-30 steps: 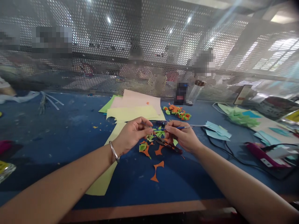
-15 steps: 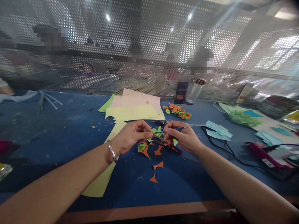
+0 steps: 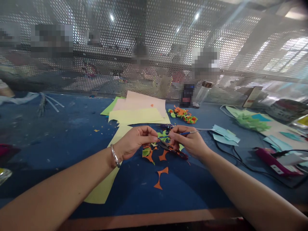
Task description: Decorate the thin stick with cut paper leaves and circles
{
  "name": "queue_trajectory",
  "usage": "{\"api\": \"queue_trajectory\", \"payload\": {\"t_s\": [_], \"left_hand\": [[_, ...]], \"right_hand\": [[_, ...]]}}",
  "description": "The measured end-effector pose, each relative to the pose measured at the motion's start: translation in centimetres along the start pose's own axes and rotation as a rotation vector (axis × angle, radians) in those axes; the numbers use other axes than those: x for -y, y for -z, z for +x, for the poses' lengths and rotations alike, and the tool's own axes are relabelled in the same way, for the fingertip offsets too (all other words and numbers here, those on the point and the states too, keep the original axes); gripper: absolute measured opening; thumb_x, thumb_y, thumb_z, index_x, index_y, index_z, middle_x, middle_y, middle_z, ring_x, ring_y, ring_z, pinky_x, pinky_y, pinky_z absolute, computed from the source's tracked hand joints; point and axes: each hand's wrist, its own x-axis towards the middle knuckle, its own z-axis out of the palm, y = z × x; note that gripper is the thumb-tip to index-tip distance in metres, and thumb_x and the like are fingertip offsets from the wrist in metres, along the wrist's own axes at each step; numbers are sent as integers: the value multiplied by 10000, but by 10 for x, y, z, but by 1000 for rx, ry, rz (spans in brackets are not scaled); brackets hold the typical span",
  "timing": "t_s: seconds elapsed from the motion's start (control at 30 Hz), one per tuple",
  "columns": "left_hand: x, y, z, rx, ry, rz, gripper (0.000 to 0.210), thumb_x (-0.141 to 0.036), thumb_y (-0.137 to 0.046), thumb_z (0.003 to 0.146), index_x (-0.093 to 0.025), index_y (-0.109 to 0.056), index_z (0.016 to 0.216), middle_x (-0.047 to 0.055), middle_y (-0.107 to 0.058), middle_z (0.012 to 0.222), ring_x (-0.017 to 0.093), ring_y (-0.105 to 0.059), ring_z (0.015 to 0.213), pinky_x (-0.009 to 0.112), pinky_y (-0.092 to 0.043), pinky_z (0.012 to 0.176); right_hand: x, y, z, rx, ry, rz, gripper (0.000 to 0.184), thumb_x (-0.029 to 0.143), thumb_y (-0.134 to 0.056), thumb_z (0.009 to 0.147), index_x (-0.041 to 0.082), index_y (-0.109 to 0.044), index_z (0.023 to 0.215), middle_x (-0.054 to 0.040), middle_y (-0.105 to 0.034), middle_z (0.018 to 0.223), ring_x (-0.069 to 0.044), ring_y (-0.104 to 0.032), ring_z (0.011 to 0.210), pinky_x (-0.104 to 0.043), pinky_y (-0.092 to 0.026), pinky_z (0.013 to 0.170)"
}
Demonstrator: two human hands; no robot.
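My right hand (image 3: 186,138) pinches a thin blue stick (image 3: 184,132) that has a pale end. The stick points left, and its far end meets the fingertips of my left hand (image 3: 141,139). That hand is closed in a pinch, but whatever sits between its thumb and finger is too small to make out. Under the hands lie green paper scraps (image 3: 164,135), orange paper scraps (image 3: 163,156) and dark-handled scissors (image 3: 176,152). A forked orange scrap (image 3: 159,179) lies closer to the front edge.
Behind the hands are stacked pink sheets (image 3: 144,101) and yellow paper (image 3: 134,116). Orange-green paper pieces (image 3: 184,114) sit back right, near a clear bottle (image 3: 203,94). Rightward are blue paper pieces (image 3: 225,134), a purple power strip (image 3: 274,165) and cables. A perforated metal screen (image 3: 115,54) borders the back.
The blue stick has slid or turned slightly in my right hand, its pale end now a little further right. Otherwise both hands hold nearly the same place.
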Motion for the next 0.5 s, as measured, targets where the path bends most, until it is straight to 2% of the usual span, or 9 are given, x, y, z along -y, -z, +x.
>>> {"api": "queue_trajectory", "payload": {"t_s": [0.17, 0.33, 0.5], "left_hand": [[2, 1, 0, 22, -36, 22, 109, -209, -758, 758, -159, -706, 840, -4, -664, 764, 80, -529, 639, 223, -378, 609], [4, 3, 2, 4, -77, 17, 111, -190, -766, 750, -156, -716, 843, 24, -702, 816, 119, -616, 760, 245, -429, 696], [2, 4, 2, -20, -62, 20, 136, -232, -771, 766, -152, -708, 856, 39, -714, 808, 128, -643, 758, 246, -443, 695]], "right_hand": [[-1, 0, -1, -16, 7, -1, 256, 405, -685, 883, 179, -644, 771, 2, -674, 651, -104, -616, 481, -223, -481, 467], [0, -1, -1, -43, 14, -13, 263, 394, -685, 886, 175, -640, 748, 4, -668, 643, -98, -613, 475, -211, -476, 460], [1, -2, -1, -101, 43, -13, 277, 390, -700, 874, 169, -641, 717, 8, -660, 619, -101, -612, 453, -208, -485, 444]]}}
